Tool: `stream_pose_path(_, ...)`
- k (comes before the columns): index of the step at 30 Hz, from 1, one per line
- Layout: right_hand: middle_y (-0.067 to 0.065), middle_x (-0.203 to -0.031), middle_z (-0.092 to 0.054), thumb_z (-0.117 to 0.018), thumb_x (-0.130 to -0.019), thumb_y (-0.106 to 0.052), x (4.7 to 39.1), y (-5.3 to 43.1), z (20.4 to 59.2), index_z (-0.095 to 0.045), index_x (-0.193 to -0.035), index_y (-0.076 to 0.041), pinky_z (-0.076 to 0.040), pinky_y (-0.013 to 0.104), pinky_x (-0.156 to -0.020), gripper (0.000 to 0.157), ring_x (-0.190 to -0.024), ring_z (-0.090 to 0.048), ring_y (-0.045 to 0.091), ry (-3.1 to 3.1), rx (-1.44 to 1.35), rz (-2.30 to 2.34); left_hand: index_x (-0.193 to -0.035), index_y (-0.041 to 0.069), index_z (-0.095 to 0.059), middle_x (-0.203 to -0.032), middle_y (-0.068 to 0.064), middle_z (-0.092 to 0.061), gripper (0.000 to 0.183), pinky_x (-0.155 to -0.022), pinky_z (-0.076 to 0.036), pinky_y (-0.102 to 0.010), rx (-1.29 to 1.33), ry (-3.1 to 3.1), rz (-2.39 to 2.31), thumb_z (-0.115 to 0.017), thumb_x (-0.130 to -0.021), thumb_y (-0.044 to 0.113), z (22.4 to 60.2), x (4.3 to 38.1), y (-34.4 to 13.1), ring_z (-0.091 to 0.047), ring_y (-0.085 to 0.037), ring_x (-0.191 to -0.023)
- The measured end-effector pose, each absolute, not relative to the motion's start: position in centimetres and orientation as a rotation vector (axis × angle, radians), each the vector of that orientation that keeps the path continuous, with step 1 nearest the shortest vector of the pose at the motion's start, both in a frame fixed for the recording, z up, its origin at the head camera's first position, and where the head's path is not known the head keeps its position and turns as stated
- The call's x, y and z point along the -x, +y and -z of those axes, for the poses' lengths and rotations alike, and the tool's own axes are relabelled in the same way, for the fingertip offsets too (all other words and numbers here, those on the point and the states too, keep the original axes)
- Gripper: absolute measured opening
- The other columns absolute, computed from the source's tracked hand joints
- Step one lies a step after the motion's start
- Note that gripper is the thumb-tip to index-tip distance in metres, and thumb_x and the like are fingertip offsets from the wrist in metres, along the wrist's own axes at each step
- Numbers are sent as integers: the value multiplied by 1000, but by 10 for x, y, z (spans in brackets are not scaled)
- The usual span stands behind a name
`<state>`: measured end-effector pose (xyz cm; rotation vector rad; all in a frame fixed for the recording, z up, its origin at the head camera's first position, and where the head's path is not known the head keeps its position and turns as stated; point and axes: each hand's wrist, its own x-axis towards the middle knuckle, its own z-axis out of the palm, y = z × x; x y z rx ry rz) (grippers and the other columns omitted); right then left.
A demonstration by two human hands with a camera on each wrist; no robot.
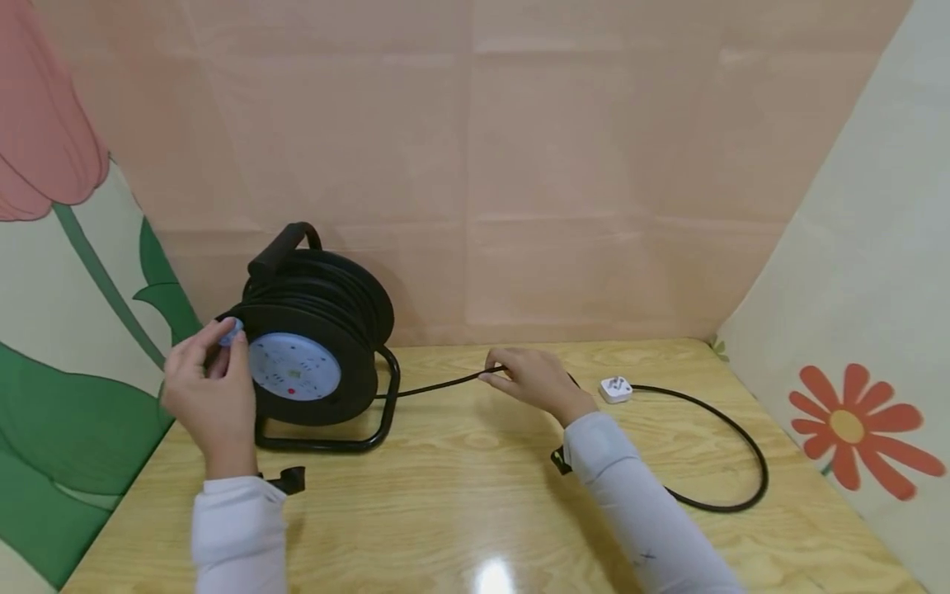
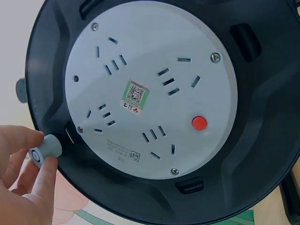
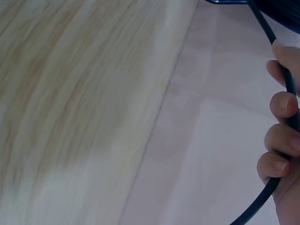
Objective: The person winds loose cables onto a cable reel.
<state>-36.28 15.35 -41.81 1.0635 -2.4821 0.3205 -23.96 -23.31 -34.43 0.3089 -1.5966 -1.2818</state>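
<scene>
On the left of the table stands a black cable reel (image 1: 319, 330) with a pale blue socket face (image 2: 150, 93) and a red button (image 2: 199, 123). My left hand (image 1: 211, 388) pinches the small blue crank knob (image 2: 50, 146) at the rim of the reel between thumb and fingers. To the right, my right hand (image 1: 538, 381) grips the black cable (image 3: 265, 21), its fingers curled round it. From the reel the cable runs taut to this hand, lifted above the table, then loops round behind the right forearm to a white plug (image 1: 616, 389) lying on the table.
The reel rests on a black tubular stand (image 1: 326, 446) with a carrying handle (image 1: 278, 250) on top. A pinkish backdrop (image 1: 594, 181) rises behind the wooden table (image 1: 416, 511). Flower-patterned panels (image 1: 846, 425) flank both sides.
</scene>
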Motion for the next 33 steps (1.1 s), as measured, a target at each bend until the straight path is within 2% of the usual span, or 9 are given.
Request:
stream_pose_path(5, -16, -79, -65, -70, -94, -41, 366, 146, 420, -67, -98, -29, -41, 24, -47, 14, -59, -51, 1, -2493, -1026, -319, -108, 6, -78, -112, 5, -62, 18, -90, -52, -20, -264, -1597, 1227, -74, -92, 13, 343, 240, -230, -61, -11, -113)
stream_pose_path(10, -12, -88, -71, -68, -95, -44, 367, 137, 424, -70, -101, -27, -39, 24, -44, 18, -59, -52, 3, -2491, -951, -316, -105, 4, -78, -109, 7, -62, 16, -89, -53, -21, -225, -1585, 1203, -75, -91, 11, 341, 240, -225, -61, -10, -111)
stream_pose_path(13, -5, -92, -72, -67, -97, -39, 369, 131, 430, -71, -104, -24, -42, 26, -46, 17, -63, -55, 7, -2493, -920, -345, -104, 2, -78, -109, 5, -62, 16, -89, -53, -21, -203, -1588, 1180, -75, -91, 10, 341, 240, -220, -62, -10, -110)
stream_pose_path(18, -1, -91, -65, -67, -98, -29, 374, 122, 440, -71, -107, -17, -46, 27, -57, 15, -73, -56, 10, -2478, -873, -392, -102, 2, -79, -109, 0, -64, 13, -90, -53, -21, -163, -1595, 1134, -74, -91, 8, 341, 241, -212, -62, -9, -111)
stream_pose_path(22, -3, -85, -62, -69, -97, -33, 374, 115, 445, -73, -104, -18, -44, 27, -55, 17, -70, -52, 10, -2486, -800, -385, -99, 4, -79, -108, -4, -65, 11, -90, -53, -20, -150, -1606, 1089, -74, -91, 9, 341, 242, -207, -62, -7, -110)
stream_pose_path(28, -9, -75, -54, -64, -98, -42, 370, 109, 447, -74, -105, -23, -42, 26, -52, 23, -65, -48, 8, -2562, -746, -382, -96, 4, -80, -106, -5, -66, 10, -87, -53, -18, -143, -1624, 1040, -74, -90, 9, 340, 242, -198, -63, -7, -108)
stream_pose_path(33, -8, -83, -63, -64, -96, -50, 367, 104, 444, -74, -103, -28, -42, 29, -49, 25, -65, -51, 8, -2624, -678, -396, -95, 2, -79, -103, -10, -65, 9, -87, -52, -18, -94, -1657, 1021, -74, -90, 7, 339, 240, -193, -64, -12, -109)
